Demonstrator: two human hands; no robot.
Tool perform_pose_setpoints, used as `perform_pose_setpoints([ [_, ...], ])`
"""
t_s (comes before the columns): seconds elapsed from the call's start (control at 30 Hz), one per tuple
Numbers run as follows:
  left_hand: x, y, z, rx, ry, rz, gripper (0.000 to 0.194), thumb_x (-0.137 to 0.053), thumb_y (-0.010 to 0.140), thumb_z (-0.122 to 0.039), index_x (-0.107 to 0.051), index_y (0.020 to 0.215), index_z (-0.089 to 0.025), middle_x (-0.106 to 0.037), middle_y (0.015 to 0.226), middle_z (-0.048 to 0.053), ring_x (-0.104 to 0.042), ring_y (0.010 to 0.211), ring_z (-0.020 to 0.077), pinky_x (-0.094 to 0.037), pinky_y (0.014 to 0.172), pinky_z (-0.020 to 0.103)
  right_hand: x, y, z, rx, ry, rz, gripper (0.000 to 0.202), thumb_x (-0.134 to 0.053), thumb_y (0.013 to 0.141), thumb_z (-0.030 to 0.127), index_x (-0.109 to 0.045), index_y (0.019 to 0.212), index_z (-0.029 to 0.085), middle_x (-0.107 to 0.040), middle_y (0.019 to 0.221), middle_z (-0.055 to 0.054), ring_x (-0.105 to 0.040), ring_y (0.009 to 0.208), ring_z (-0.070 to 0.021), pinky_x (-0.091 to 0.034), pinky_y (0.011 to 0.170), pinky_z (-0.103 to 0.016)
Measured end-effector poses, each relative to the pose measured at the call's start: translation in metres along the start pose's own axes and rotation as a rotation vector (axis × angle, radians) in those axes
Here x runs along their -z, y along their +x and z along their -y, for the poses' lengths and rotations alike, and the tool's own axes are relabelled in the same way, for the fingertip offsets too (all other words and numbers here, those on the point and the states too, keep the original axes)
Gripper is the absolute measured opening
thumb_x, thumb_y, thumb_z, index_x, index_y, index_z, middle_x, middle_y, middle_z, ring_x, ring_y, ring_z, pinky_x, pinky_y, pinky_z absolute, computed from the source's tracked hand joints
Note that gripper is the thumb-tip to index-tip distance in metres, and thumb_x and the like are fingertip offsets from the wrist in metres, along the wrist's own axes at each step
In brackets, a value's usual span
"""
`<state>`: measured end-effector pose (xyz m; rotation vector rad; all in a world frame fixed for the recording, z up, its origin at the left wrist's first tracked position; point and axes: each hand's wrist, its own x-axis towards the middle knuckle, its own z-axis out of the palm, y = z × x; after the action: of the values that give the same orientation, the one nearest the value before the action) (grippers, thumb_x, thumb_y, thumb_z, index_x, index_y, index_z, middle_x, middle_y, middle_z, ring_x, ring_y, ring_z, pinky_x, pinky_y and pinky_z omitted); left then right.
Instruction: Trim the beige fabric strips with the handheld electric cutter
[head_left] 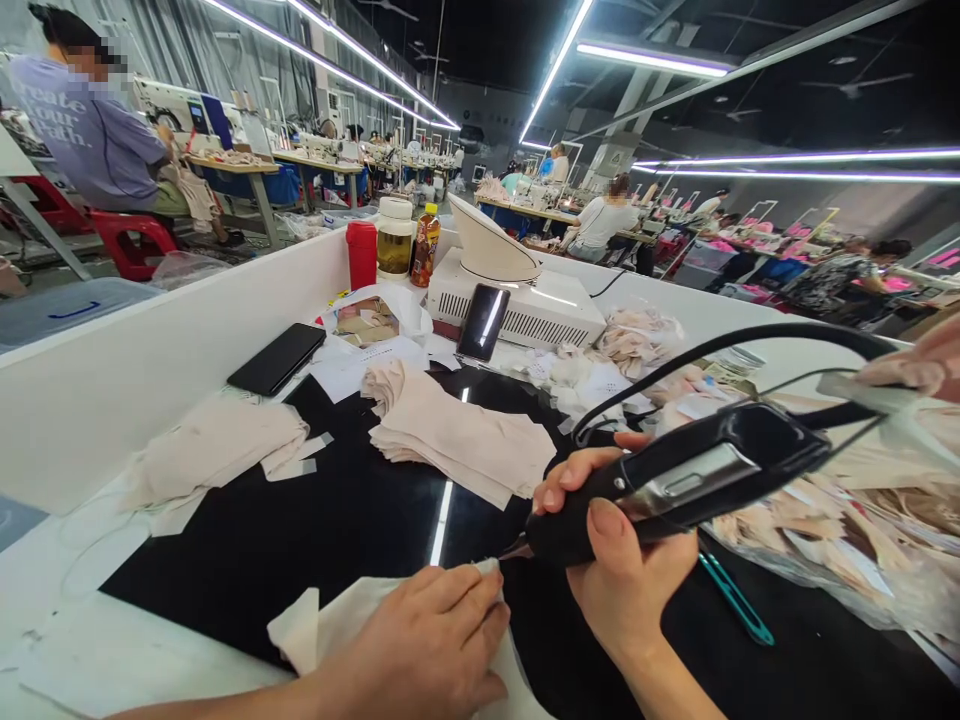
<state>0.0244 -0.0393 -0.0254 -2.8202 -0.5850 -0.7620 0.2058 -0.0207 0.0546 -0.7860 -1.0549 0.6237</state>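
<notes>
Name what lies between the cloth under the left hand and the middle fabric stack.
In the head view, only bare black surface, with a reflected light streak, separates the cloth from the fabric stack.

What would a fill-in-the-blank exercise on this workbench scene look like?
The black handheld tool is in the person's ____ grip; the left grip is on pale fabric.
The container just left of the lidded jar is coloured ____.
The central fabric stack lies on a surface coloured ____.

Missing words: right; red; black.
</notes>
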Motion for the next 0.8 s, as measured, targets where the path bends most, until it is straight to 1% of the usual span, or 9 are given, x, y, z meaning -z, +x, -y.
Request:
perform_pose_setpoints([
  [0.2,0.0037,0.0026,-0.0001,0.015,-0.039,-0.015,0.041,-0.057,0.112,-0.049,-0.072,0.119,-0.012,-0.077,0.129,0.008,-0.068,0.115,0.0214,-0.053,0.087,0.032,-0.0017,-0.0028,-0.001,-0.011,0.001,0.017,0.042,-0.082,0.09,0.039,-0.056,0.122,0.031,-0.063,0.085,0.004,-0.065,0.063,-0.0147,-0.061,0.06,-0.033],
  [0.37,0.0017,0.0009,-0.0009,0.028,-0.063,-0.04,0.04,-0.054,0.113,-0.048,-0.072,0.118,-0.012,-0.077,0.129,0.007,-0.068,0.113,0.0206,-0.052,0.085,0.032,-0.0024,-0.0031,-0.0005,0.001,-0.01,0.02,0.041,-0.081,0.091,0.039,-0.056,0.122,0.03,-0.063,0.085,0.004,-0.066,0.063,-0.0143,-0.063,0.061,-0.034],
  [0.57,0.0007,-0.001,-0.0017,0.018,-0.044,0.025,0.041,-0.062,0.109,-0.05,-0.071,0.122,-0.012,-0.073,0.135,0.008,-0.066,0.116,0.0213,-0.054,0.086,0.032,-0.0034,-0.0033,-0.0016,0.019,0.0,0.026,0.034,-0.077,0.095,0.031,-0.057,0.123,0.03,-0.065,0.085,0.004,-0.066,0.064,-0.014,-0.063,0.062,-0.033],
  [0.7,0.0051,-0.0015,-0.0005,0.001,-0.012,0.024,0.039,-0.065,0.107,-0.049,-0.07,0.124,-0.014,-0.071,0.138,0.006,-0.065,0.12,0.0195,-0.055,0.088,0.03,-0.004,-0.0031,-0.0028,0.022,0.007,0.019,0.035,-0.076,0.095,0.029,-0.058,0.125,0.03,-0.065,0.085,0.003,-0.065,0.065,-0.0143,-0.062,0.061,-0.032],
  [0.8,0.0074,-0.0011,0.0007,0.013,-0.009,0.026,0.039,-0.064,0.108,-0.051,-0.069,0.126,-0.016,-0.07,0.141,0.005,-0.064,0.122,0.0187,-0.055,0.089,0.029,-0.0039,-0.0029,-0.0024,0.032,0.02,0.021,0.035,-0.077,0.094,0.029,-0.059,0.124,0.03,-0.065,0.085,0.003,-0.066,0.066,-0.0141,-0.062,0.061,-0.032],
])
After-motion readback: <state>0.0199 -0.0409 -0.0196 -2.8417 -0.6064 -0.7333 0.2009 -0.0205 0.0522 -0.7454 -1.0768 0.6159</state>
